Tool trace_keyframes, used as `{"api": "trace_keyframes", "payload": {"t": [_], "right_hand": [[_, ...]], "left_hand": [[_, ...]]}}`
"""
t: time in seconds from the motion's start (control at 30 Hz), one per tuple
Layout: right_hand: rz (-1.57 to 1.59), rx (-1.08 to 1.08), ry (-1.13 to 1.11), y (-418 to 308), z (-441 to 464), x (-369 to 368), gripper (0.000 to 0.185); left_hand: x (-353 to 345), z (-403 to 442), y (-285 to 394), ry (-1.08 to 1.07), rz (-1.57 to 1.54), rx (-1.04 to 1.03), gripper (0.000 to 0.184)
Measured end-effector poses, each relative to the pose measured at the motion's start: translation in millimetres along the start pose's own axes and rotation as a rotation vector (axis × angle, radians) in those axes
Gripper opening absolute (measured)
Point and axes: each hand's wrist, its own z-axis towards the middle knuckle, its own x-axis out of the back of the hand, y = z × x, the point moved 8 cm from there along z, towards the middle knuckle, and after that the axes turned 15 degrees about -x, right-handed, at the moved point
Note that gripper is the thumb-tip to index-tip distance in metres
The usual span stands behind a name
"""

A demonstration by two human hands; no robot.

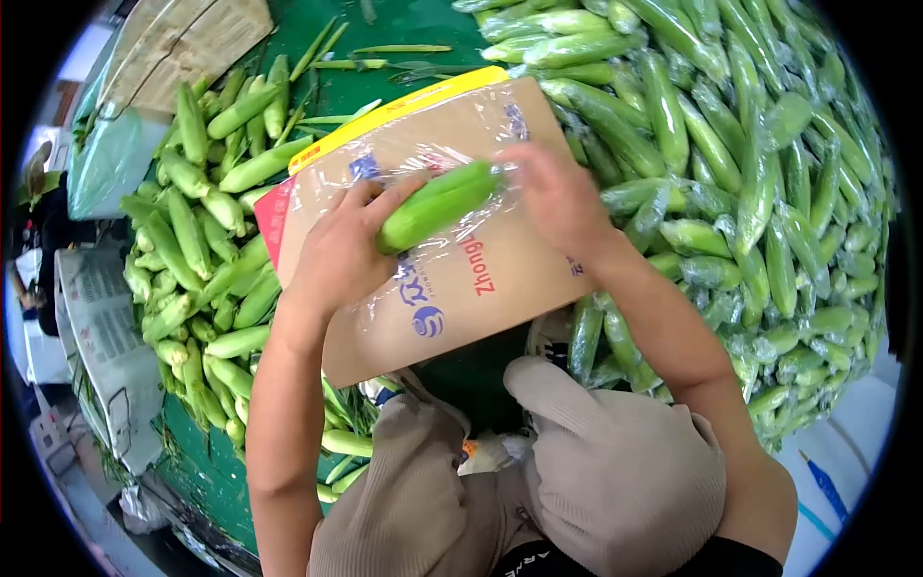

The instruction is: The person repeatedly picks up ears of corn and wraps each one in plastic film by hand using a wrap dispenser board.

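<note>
A green ear of corn in its husk (437, 207) lies slantwise over a sheet of clear plastic film (385, 298) on a flat cardboard box (519, 274). My left hand (351, 240) is closed around the ear's lower left end. At the other end, my right hand (558, 197) is smeared by motion, its fingers by the tip of the ear. Whether those fingers grip the tip or the film does not show. The box, printed in blue and red with a yellow edge, rests above my knees.
Unwrapped ears of corn (192, 240) are heaped on the left. A large pile of film-wrapped ears (711, 144) fills the right. Loose green leaves (385, 62) lie on the green floor covering (404, 24) beyond the box. Sacks (115, 346) stand at the far left.
</note>
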Motion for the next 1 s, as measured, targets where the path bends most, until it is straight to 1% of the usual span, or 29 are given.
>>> {"api": "trace_keyframes", "payload": {"t": [0.03,0.07,0.13,0.17,0.2,0.27,0.3,0.33,0.4,0.47,0.5,0.6,0.63,0.67,0.73,0.77,0.8,0.83,0.87,0.93,0.97,1.0], "right_hand": [[-0.204,0.180,0.022,-20.3,5.1,-14.1,0.042],[-0.399,0.361,0.048,-38.0,6.3,-32.2,0.049],[-0.599,0.527,0.023,-52.7,17.7,-58.9,0.060],[-0.610,0.504,-0.042,-47.7,27.5,-60.7,0.064],[-0.624,0.476,-0.102,-39.5,33.2,-63.1,0.069],[-0.531,0.469,-0.038,-28.0,35.6,-58.4,0.070],[-0.493,0.469,-0.012,-25.8,31.8,-52.8,0.070],[-0.459,0.479,0.008,-25.0,29.4,-48.7,0.070],[-0.409,0.444,0.049,-23.9,23.8,-40.3,0.066],[-0.418,0.395,0.085,-28.3,17.2,-30.8,0.065],[-0.557,0.374,0.037,-29.9,17.0,-30.0,0.063],[-0.669,0.519,-0.311,-26.8,5.4,-48.3,0.061],[-0.642,0.505,-0.419,-32.7,-2.1,-53.2,0.060],[-0.676,0.466,-0.512,-37.1,-10.7,-62.4,0.061],[-0.751,0.404,-0.716,-41.8,-29.9,-80.1,0.063],[-0.747,0.451,-0.627,-47.4,-30.7,-77.2,0.064],[-0.734,0.497,-0.537,-50.0,-32.1,-76.6,0.066],[-0.714,0.538,-0.445,-51.6,-32.3,-76.7,0.068],[-0.661,0.572,-0.256,-54.8,-27.9,-71.2,0.070],[-0.555,0.627,0.124,-61.2,-20.5,-55.6,0.076],[-0.588,0.612,0.125,-67.6,-12.8,-58.8,0.081],[-0.647,0.591,0.084,-74.5,-3.7,-66.3,0.080]], "left_hand": [[2.3,-1.2,-3.7,-0.019,-0.056,0.000,0.085],[10.3,-4.8,-5.0,0.078,-0.045,-0.059,0.086],[11.3,-20.3,-16.1,0.270,-0.015,-0.174,0.088],[13.3,-44.1,-33.2,0.481,-0.018,-0.098,0.092],[4.3,-85.1,-63.8,0.796,-0.136,0.101,0.100],[-18.8,-110.7,-69.1,0.596,-0.175,0.150,0.108],[-21.4,-105.1,-45.9,0.338,0.253,0.099,0.103],[-17.2,-104.0,-33.3,0.350,0.324,0.049,0.074],[-19.6,-103.1,-48.5,0.386,0.403,0.069,0.038],[-17.1,-118.7,-58.8,0.575,0.423,0.135,0.026],[-13.2,-124.4,-60.4,0.669,0.432,0.161,0.021],[-17.7,-161.1,-30.0,1.019,0.108,0.074,0.021],[-19.0,-163.9,-20.4,1.175,-0.048,-0.040,0.026],[-26.6,-166.2,-14.1,1.196,-0.223,-0.006,0.029],[-33.6,-142.0,14.3,0.868,0.036,-0.035,0.031],[-38.6,-123.2,23.0,0.676,0.115,-0.104,0.034],[-42.6,-114.1,33.6,0.596,0.283,-0.104,0.039],[-42.0,-102.9,30.2,0.523,0.319,-0.038,0.040],[-37.0,-89.2,21.3,0.441,0.355,0.022,0.044],[-3.1,-44.5,-12.2,0.365,0.487,0.102,0.052],[15.1,-23.0,-41.2,0.367,0.571,0.190,0.053],[31.8,-4.4,-67.9,0.364,0.649,0.278,0.054]]}}
